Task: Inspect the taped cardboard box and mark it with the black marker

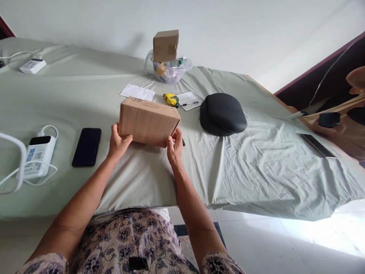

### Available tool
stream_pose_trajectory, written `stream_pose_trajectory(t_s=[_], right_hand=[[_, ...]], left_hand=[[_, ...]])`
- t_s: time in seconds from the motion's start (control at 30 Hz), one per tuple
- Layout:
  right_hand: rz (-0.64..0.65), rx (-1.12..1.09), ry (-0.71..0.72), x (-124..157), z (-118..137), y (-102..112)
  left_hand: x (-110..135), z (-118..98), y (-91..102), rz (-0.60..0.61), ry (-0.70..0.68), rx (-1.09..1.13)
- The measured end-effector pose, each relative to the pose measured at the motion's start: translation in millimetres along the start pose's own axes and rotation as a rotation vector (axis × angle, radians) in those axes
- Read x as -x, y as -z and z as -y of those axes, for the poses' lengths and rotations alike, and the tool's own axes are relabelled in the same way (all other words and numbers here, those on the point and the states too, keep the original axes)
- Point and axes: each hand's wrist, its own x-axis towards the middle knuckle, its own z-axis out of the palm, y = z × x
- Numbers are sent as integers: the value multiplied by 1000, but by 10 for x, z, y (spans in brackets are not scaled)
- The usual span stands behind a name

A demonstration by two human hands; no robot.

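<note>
A brown cardboard box (pixel 148 121) sits tilted at the middle of the table covered in a pale green cloth (pixel 256 163). My left hand (pixel 118 142) grips the box's near left corner, thumb on its front face. My right hand (pixel 175 147) holds the near right corner, fingers curled under and against the edge. Both hands are closed on the box.
A black phone (pixel 86 146) lies left of the box; a white power bank (pixel 37 155) with cables lies further left. Behind are white paper (pixel 137 92), a yellow tape measure (pixel 171 99), a pen, a clear bowl (pixel 171 72) bearing a second box (pixel 165 45), and a black case (pixel 222 114). Another person's arm (pixel 342 121) is at right.
</note>
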Motion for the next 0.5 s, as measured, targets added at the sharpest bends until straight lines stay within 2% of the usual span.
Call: stream_pose_trajectory(t_s=[0.13, 0.23, 0.37, 0.5], right_hand=[[-73, -25, 38, -14, 30, 51], [-94, -43, 69, -9, 43, 59], [-9, 39, 157, 6, 87, 67], [21, 115, 343, 63, 164, 65]], left_hand=[[4, 9, -1, 37, -48, -14], [42, -66, -2, 92, -178, 39], [95, -197, 35, 89, -394, -54], [96, -248, 83, 27, -453, -163]])
